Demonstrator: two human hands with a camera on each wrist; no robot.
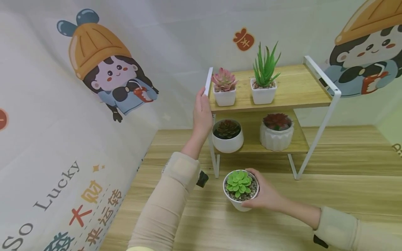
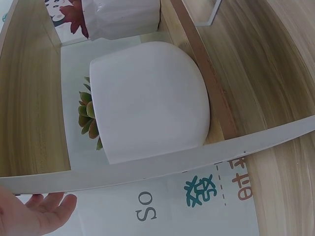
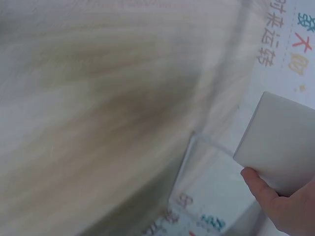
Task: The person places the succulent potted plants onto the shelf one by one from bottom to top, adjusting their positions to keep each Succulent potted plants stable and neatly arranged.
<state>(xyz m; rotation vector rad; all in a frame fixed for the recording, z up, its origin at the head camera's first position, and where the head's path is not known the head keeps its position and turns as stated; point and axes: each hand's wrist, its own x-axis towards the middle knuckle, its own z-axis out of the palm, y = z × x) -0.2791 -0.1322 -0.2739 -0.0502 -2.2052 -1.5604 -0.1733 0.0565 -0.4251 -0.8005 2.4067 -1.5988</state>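
Note:
My right hand [image 1: 265, 193] grips the side of a round white pot [image 1: 239, 204] that holds a green succulent [image 1: 239, 183] set in pebbles. The pot is in front of a two-tier plant shelf with wooden boards [image 1: 301, 89] and a white metal frame [image 1: 323, 129]. In the right wrist view, the thumb [image 3: 258, 184] lies against the white pot [image 3: 280, 142]. My left hand [image 1: 202, 113] touches the shelf's left end frame, its fingers extended upward. The left wrist view shows these fingers [image 2: 54, 206] outside the white bar [image 2: 147, 174], partly hidden.
Atop the shelf stand a pink succulent [image 1: 224, 85] and a spiky green aloe [image 1: 265, 75], both in square white pots. On the lower board are a dark succulent in a round bowl [image 1: 228, 143] and a red one in a ribbed pot [image 1: 276, 137]. A printed cloth [image 1: 176, 52] hangs behind.

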